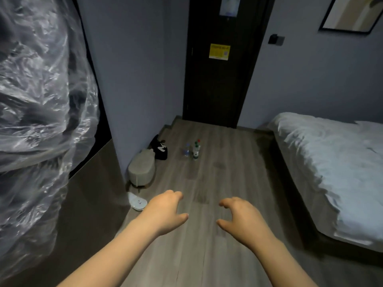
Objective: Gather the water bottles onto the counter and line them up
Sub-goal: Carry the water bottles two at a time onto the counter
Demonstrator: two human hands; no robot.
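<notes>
Dim room: grey walls (141,59), dark door (217,83), wood floor (217,183) (white-sheeted bed (331,162) right).

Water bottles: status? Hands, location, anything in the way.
Left hand, right hand empty, loosely curled. Water bottles upright on floor by door, not yet reached. Stool, black bag against wall, off path.

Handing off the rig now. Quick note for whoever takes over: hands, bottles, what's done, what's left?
Left hand: empty, fingers loosely curled, held out above the floor.
Right hand: empty, same pose.
Bottles: small cluster standing on the floor near the door, well ahead of both hands; exact count hard to tell.
Done: nothing; no bottle is in hand.
Left: walk over, pick them up, then all of the gathering and lining up.
</notes>
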